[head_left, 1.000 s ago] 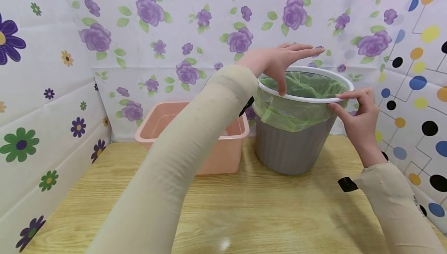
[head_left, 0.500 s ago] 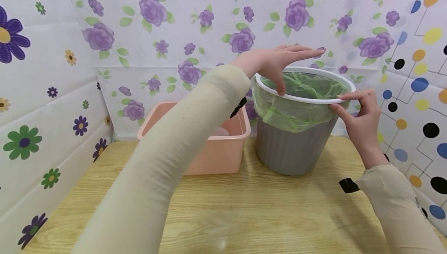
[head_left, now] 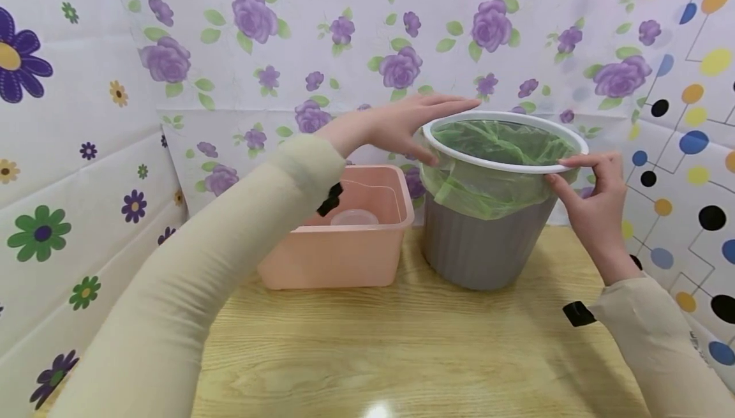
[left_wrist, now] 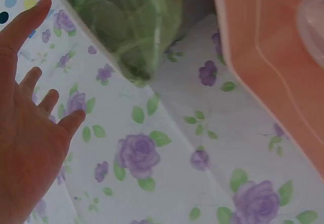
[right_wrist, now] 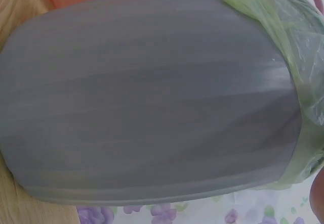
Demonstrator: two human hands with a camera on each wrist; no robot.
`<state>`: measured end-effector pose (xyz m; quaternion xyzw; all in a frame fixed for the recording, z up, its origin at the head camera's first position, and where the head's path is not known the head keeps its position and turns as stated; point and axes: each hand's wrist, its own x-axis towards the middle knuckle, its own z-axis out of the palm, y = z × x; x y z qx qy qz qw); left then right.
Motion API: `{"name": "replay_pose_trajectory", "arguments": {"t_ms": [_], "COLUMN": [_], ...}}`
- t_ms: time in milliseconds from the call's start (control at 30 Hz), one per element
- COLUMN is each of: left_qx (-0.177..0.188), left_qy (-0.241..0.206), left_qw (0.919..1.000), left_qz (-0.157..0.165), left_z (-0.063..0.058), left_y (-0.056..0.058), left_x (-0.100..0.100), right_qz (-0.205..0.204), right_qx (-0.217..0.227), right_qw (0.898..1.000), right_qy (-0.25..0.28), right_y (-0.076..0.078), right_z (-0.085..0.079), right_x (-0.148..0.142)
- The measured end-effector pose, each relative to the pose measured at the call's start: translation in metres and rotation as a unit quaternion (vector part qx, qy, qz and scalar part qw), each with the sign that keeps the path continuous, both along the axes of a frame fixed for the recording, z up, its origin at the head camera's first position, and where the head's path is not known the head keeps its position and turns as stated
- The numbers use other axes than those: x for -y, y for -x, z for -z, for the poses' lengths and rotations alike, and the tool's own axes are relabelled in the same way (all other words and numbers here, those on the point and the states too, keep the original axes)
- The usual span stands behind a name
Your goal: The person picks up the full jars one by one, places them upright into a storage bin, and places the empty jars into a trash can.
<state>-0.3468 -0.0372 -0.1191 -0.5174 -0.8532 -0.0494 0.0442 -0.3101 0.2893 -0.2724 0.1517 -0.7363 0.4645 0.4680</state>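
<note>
A grey ribbed trash bin (head_left: 479,246) stands at the right of the table in the head view. A translucent green trash bag (head_left: 476,193) lines it, folded down outside under the white rim ring (head_left: 505,166). My right hand (head_left: 600,204) pinches the rim at the right, thumb below and index finger on top. At the left side of the rim is my left hand (head_left: 402,126), fingers extended and thumb lowered beside the bag. In the left wrist view its fingers (left_wrist: 30,77) are spread and hold nothing. The right wrist view is mostly filled by the bin wall (right_wrist: 152,92).
A pink plastic tub (head_left: 333,258) stands left of the bin, with a clear round object (head_left: 354,217) inside. My left forearm (head_left: 230,233) passes in front of the tub's left part. Flowered sheets (head_left: 344,73) hang behind, and a dotted sheet (head_left: 697,169) at the right.
My left hand has moved left, from over the bin's opening to beside its left rim, uncovering more of the tub. The right hand keeps its place on the rim.
</note>
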Motion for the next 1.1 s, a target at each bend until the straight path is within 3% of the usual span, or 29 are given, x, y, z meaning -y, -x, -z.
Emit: {"name": "replay_pose_trajectory", "arguments": {"t_ms": [167, 367, 633, 933, 1100], "left_qx": [-0.011, -0.031, -0.027, -0.045, -0.055], "left_qy": [-0.027, -0.061, -0.068, -0.086, -0.084], "left_qw": [0.9994, 0.9975, 0.9963, 0.9925, 0.9916], "left_qz": [-0.019, -0.019, -0.045, -0.075, -0.081], "left_z": [0.022, 0.044, 0.064, 0.074, 0.083], "left_y": [-0.006, -0.026, -0.052, -0.067, -0.076], "left_x": [0.032, 0.063, 0.097, 0.115, 0.117], "right_qz": [0.011, 0.010, 0.035, 0.039, 0.042], "right_qx": [-0.004, 0.005, 0.029, -0.021, -0.066], "right_qw": [1.000, 0.999, 0.994, 0.987, 0.983], "right_qy": [-0.019, -0.051, -0.097, -0.151, -0.167], "right_y": [-0.003, -0.014, -0.014, -0.020, -0.022], "right_z": [-0.004, -0.012, -0.012, -0.013, -0.004], "right_x": [0.003, 0.006, -0.007, 0.000, 0.014]}}
